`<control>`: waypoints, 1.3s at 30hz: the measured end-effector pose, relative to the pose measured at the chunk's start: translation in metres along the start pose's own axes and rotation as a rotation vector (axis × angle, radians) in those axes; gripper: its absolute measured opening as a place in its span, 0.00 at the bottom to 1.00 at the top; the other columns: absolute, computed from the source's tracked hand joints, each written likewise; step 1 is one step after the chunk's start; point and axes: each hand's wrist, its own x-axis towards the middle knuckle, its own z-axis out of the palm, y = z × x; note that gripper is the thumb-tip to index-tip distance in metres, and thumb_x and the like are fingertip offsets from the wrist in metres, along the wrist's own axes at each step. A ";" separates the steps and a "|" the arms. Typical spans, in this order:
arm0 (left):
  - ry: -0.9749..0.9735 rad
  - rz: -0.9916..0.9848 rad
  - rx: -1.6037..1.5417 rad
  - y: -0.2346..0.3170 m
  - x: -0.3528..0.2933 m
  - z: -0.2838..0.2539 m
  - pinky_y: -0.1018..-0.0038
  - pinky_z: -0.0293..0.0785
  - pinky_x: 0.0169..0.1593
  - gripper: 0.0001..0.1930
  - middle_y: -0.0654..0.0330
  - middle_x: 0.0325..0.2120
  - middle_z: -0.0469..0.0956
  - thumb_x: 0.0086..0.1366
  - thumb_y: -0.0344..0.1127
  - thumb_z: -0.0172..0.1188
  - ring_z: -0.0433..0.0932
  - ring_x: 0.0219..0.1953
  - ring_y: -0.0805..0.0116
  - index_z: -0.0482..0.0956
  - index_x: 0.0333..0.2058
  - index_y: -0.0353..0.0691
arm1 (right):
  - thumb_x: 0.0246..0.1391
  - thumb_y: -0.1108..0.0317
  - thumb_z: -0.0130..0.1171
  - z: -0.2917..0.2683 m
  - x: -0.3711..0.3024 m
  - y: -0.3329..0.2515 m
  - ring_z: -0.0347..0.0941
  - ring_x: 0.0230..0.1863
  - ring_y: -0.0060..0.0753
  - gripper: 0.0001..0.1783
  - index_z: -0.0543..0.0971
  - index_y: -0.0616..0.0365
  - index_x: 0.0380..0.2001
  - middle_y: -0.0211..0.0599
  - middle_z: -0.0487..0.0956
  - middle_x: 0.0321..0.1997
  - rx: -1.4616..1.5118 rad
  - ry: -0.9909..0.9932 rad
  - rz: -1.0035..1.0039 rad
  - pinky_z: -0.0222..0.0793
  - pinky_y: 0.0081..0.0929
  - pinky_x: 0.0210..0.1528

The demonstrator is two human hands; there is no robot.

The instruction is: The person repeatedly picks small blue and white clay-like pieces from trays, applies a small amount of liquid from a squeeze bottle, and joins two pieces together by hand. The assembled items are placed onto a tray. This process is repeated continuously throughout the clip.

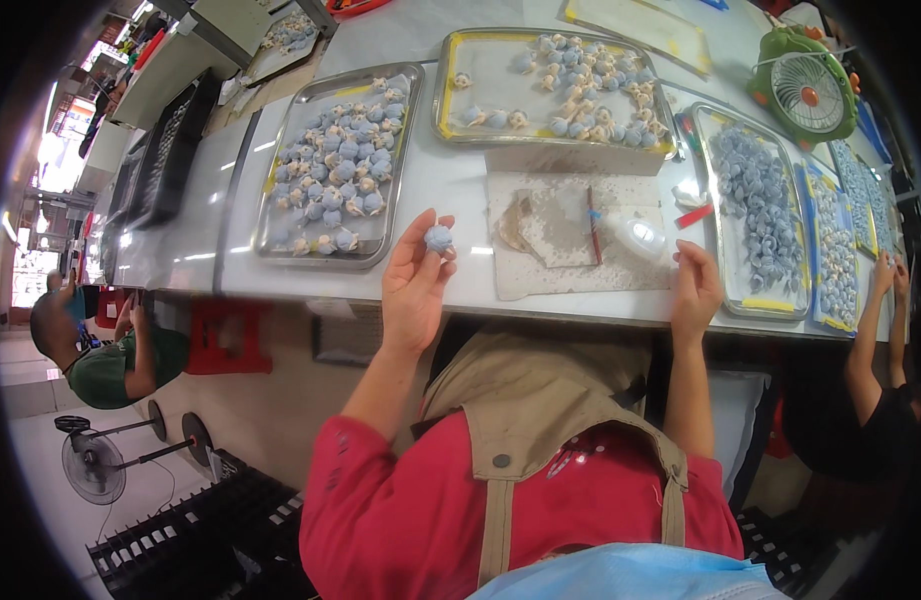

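Note:
Near the table's front edge, my left hand (416, 285) is raised with its fingertips closed on a small doll head (438, 238) with blue-grey hair. My right hand (697, 292) has its fingers curled together beside the right tray; what they hold, if anything, is too small to make out. Between the hands lies a stained cardboard sheet (525, 280). A thin red stick (593, 225) with a blue band and a small clear dish (642, 236) rest on it. A red strip (693, 216) lies just beyond my right fingers.
Doll heads fill a left metal tray (408, 150) and part of a far tray (485, 80). The right tray (770, 303) holds blue-grey hair-like pieces. A green fan (808, 90) stands at the back right. A co-worker's hands (888, 272) work at far right; another person (115, 355) sits left.

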 end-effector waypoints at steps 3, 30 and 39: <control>0.013 -0.003 0.058 0.001 -0.001 -0.001 0.83 0.66 0.43 0.20 0.58 0.50 0.68 0.64 0.24 0.48 0.68 0.37 0.81 0.64 0.56 0.39 | 0.54 0.81 0.49 0.000 0.000 0.001 0.71 0.37 0.20 0.09 0.76 0.66 0.37 0.32 0.75 0.37 0.028 0.002 0.012 0.65 0.14 0.41; 0.131 0.876 1.780 0.048 0.165 -0.073 0.65 0.68 0.43 0.14 0.59 0.40 0.72 0.53 0.30 0.59 0.71 0.41 0.62 0.78 0.40 0.48 | 0.53 0.82 0.48 -0.002 0.001 0.002 0.70 0.36 0.20 0.09 0.76 0.66 0.36 0.32 0.75 0.37 0.055 -0.031 0.085 0.66 0.15 0.41; 0.263 0.339 2.282 0.079 0.250 -0.098 0.55 0.65 0.49 0.16 0.54 0.46 0.70 0.58 0.39 0.53 0.66 0.52 0.56 0.74 0.47 0.53 | 0.53 0.81 0.48 -0.002 0.003 0.000 0.70 0.35 0.19 0.09 0.76 0.66 0.36 0.31 0.74 0.36 0.013 -0.041 0.088 0.65 0.14 0.40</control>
